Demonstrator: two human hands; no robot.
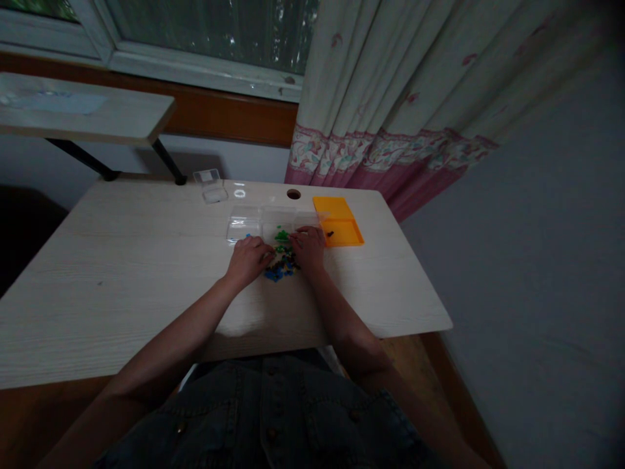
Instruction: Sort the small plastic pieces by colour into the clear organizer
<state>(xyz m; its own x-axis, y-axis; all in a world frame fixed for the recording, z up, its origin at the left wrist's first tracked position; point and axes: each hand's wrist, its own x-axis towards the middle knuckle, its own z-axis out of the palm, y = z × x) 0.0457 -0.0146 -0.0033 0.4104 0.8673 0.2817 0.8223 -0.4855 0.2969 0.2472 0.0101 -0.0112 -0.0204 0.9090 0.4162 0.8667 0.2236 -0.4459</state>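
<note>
A loose pile of small blue, dark and brownish pieces (278, 270) lies on the table between my hands. Beside its left edge is my left hand (248, 260), fingers curled and thumb drawn in toward them; whatever they pinch is too small to make out. My right hand (308, 249) reaches over the pile's upper right, its bent fingertips close to green pieces (282, 235) in the middle of a clear compartment tray (278, 215). Its fingers appear pinched, with their contents hidden. A few blue bits (248, 236) show near the tray's left compartment, just above my left hand.
An orange box (336, 207) lies opened right of the tray, with a dark piece (331, 234) inside. Behind, left, sits a small clear lidded box (215, 193). A cable hole (293, 194) pierces the table (161, 260). A raised shelf (131, 117) stands at left; curtains (381, 117) hang behind.
</note>
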